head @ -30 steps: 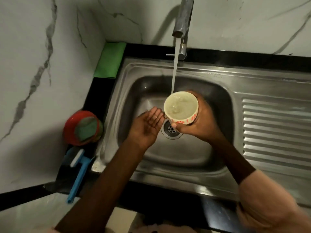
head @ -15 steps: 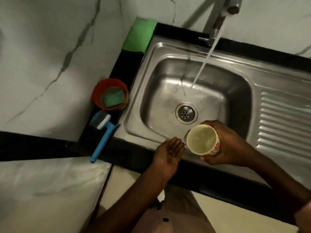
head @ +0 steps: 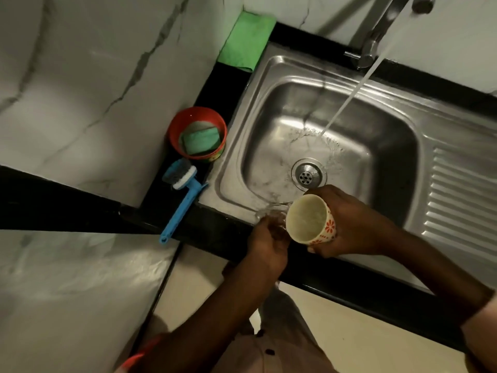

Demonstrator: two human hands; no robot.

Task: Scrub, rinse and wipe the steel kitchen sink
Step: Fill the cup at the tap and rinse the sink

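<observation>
Right hand (head: 352, 224) grip grasps cup (head: 310, 219); left hand (head: 266, 244) grip unclear, blurred by water.

Right hand (head: 357, 227) tips a cup (head: 309, 219) at the sink's (head: 269, 76) six-o'clock rim, water spilling onto the cupped left hand (head: 266, 246) (tap (head: 376, 30) running).

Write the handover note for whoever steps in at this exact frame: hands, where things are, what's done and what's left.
Right hand grips the cup, tilted and pouring water onto the sink's front rim. Left hand is under the pour at that rim; whether its fingers are curled cannot be told.
Tap is running into the basin near the drain.
Left of the sink: blue brush, red tub holding a green scrub pad, green cloth in the corner.
Rinsing is underway. Left: finish rinsing, shut the tap, wipe.
</observation>
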